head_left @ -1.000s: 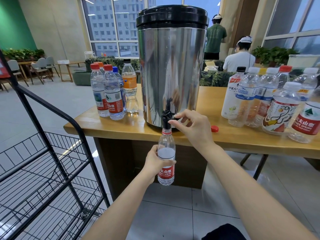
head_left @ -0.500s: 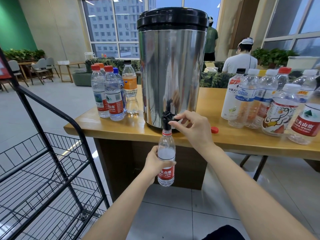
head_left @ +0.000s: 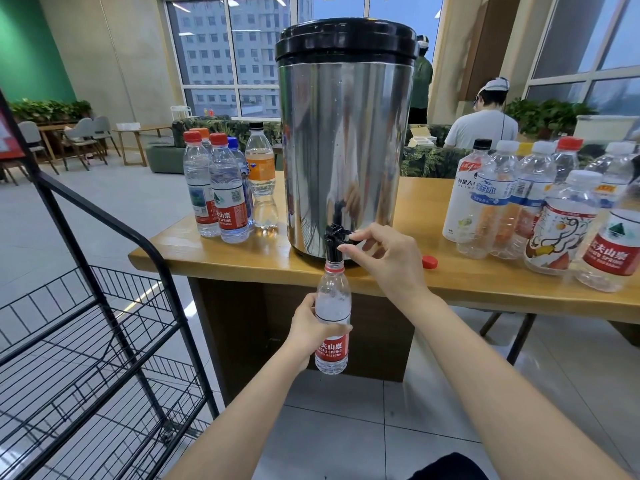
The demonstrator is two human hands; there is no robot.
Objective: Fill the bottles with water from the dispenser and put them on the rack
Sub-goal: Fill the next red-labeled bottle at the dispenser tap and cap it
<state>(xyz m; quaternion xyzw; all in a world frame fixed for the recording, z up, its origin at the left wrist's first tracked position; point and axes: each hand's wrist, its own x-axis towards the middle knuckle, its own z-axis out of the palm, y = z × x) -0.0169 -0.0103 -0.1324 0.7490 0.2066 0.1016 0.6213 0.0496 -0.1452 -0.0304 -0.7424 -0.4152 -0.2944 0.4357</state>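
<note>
since a second ago the water in your bottle [head_left: 331, 320] under the dispenser [head_left: 343, 140] tap seems higher; left hand [head_left: 309, 332] stays clamped around it, right hand [head_left: 384, 259] pinches the lever.

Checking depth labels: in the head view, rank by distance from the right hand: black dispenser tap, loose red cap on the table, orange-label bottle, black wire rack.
1. Black dispenser tap, in the right hand's grip.
2. Loose red cap, just right, on the wooden table.
3. Orange-label bottle, back left.
4. Black wire rack, far left.
</note>
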